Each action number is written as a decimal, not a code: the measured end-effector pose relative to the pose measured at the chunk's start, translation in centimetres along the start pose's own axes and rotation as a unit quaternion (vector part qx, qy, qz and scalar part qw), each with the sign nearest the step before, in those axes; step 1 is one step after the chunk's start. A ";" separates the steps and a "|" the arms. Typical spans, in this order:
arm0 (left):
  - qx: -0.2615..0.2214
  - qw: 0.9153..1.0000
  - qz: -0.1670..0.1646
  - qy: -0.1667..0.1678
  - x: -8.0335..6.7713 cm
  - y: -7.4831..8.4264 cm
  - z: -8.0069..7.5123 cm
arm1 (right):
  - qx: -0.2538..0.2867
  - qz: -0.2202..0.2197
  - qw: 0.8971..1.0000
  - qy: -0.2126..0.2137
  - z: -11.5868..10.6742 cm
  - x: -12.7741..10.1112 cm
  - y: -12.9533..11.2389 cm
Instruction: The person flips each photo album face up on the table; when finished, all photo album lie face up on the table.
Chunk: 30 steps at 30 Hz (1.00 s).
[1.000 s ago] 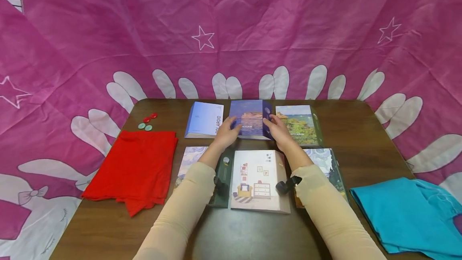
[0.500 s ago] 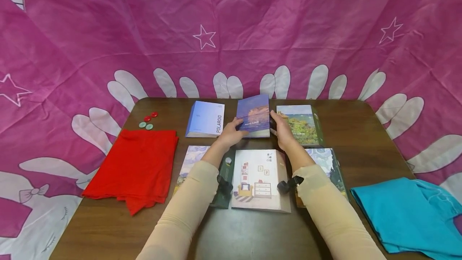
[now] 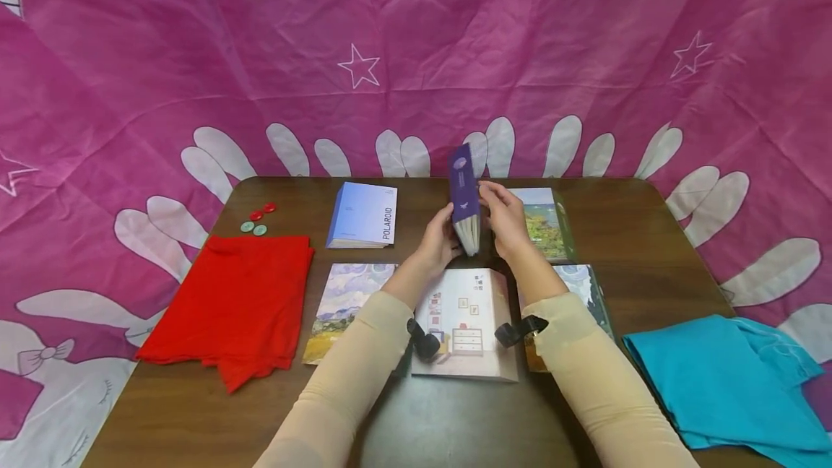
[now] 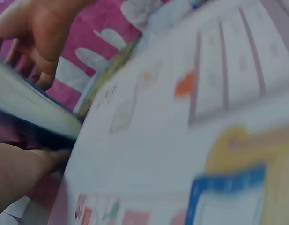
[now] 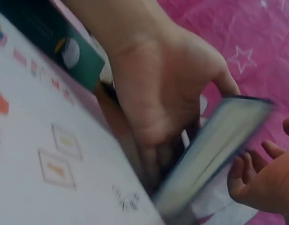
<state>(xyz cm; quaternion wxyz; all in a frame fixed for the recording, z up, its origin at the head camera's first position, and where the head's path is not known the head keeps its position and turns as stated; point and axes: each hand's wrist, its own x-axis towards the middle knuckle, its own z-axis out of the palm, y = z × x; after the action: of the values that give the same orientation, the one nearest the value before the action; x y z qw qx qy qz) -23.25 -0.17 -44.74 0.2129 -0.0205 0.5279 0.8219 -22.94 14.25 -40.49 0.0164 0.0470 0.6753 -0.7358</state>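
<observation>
A purple photo album (image 3: 464, 193) is tipped up on its edge, its spine turned toward me and its page edges facing down and forward. My left hand (image 3: 437, 243) grips it from the left, thumb on one cover and fingers round the underside; the right wrist view shows this left hand (image 5: 158, 89) with the page block (image 5: 219, 150) beside it. My right hand (image 3: 507, 219) is at the album's right cover, fingers loosely bent with the fingertips right by it. In the left wrist view, the right hand (image 4: 41, 37) hovers over the blurred album (image 4: 32, 98).
Closest below is a white album with a furniture drawing (image 3: 464, 323). Around it lie a blue Polaroid album (image 3: 364, 214), a landscape album (image 3: 351, 302) and a garden-picture album (image 3: 542, 219). Red cloth (image 3: 234, 302), red and green buttons (image 3: 258, 217) and turquoise cloth (image 3: 721, 374) lie at the sides.
The purple album has been lifted from lying flat and turned on edge, its spine now toward me. My left hand has moved right with it; my right hand's fingers have loosened beside the cover.
</observation>
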 end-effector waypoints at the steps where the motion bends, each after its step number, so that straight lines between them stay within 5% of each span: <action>1: -0.008 1.000 0.009 0.015 -0.1 0.1 -0.1 | -0.012 -0.006 1.000 -0.012 0.3 -0.1 -0.1; 4: 0.013 0.996 0.047 0.077 -0.4 0.6 -0.6 | -0.094 -0.004 0.995 -0.041 0.8 0.0 0.3; 7: 0.043 0.989 0.057 0.128 -0.5 0.8 -1.5 | -0.206 0.039 0.977 -0.049 0.3 0.5 1.4; 11: 0.023 0.990 0.046 0.134 -0.8 0.6 -2.8 | -0.285 0.086 0.952 -0.066 -0.5 1.0 2.9; 19: 0.028 0.986 0.066 0.150 -1.4 1.7 -4.9 | -0.279 0.061 0.947 -0.145 0.2 1.4 3.8; 24: 0.128 0.974 0.054 0.182 -1.3 2.5 -6.0 | -0.239 0.080 0.956 -0.148 0.5 1.4 4.1; 30: 0.242 0.961 0.024 0.135 -1.0 1.9 -6.0 | -0.183 0.079 0.969 -0.144 0.0 1.9 4.1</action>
<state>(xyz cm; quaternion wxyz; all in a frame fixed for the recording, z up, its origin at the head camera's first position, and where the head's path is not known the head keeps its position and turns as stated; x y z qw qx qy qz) -24.21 -6.46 -45.50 0.1186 -0.0667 0.7351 0.6642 -24.50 13.96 -44.75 0.1800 -0.0099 0.7833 -0.5949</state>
